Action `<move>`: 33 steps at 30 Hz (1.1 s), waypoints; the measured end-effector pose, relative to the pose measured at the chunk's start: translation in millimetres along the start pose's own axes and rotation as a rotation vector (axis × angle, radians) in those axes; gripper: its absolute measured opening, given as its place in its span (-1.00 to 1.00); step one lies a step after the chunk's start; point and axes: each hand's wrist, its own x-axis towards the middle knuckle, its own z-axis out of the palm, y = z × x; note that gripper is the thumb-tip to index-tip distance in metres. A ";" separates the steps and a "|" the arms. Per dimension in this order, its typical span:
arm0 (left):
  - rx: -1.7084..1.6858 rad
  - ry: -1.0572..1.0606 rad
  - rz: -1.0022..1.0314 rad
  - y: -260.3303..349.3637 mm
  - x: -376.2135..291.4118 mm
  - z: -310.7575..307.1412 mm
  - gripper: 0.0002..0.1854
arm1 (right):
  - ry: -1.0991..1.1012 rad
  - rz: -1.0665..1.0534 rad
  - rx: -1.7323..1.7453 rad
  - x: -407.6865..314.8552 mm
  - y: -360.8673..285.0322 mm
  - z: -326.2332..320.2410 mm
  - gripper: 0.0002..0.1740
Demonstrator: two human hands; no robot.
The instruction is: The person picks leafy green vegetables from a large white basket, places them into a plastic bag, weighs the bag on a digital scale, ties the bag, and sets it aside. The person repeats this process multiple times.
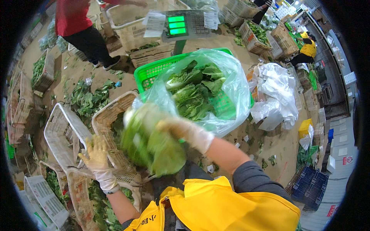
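Note:
My right hand, in a pale glove, is blurred by motion and closed on a leafy green vegetable with a white base. The vegetable is over the edge of a worn beige plastic crate. My left hand, gloved too, has its fingers spread beside the rims of the crates and holds nothing. Ahead, a clear plastic bag lies gaping in a green plastic basket, with several leafy green heads inside it. Behind the basket stands a scale display with lit green digits.
An empty-looking white crate and a crate of greens are at my left. Loose leaves litter the floor. White plastic bags are heaped right of the basket. A person in red stands ahead left; another in yellow is far right.

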 end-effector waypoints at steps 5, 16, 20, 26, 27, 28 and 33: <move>0.690 0.300 -0.258 -176.6 84.4 143.5 -0.41 | 0.524 -0.508 0.157 -40.3 -94.9 -159.9 -0.25; 1.615 -0.969 -0.748 -378.9 45.9 162.0 -0.26 | 1.019 -0.571 0.180 -72.9 -17.4 -397.6 -0.38; 1.666 -0.922 -0.706 -360.9 42.1 169.9 -0.53 | 1.083 -0.347 -0.183 -89.2 -30.7 -417.5 -0.36; 1.727 -0.533 -0.228 -295.7 14.5 178.9 -0.43 | 1.164 -0.040 -1.622 -99.4 -67.9 -418.9 -0.25; 1.654 -0.360 -0.023 -272.5 8.4 176.4 -0.50 | 1.077 -0.061 -1.793 -108.8 -72.4 -408.7 -0.23; 1.590 -0.188 0.039 -246.7 -3.3 164.9 -0.56 | 0.944 -0.087 -1.920 -112.4 -73.7 -404.9 -0.20; 1.441 0.973 0.263 -92.9 -115.1 82.7 -0.79 | 0.531 0.095 -1.855 -117.1 -70.3 -424.5 -0.07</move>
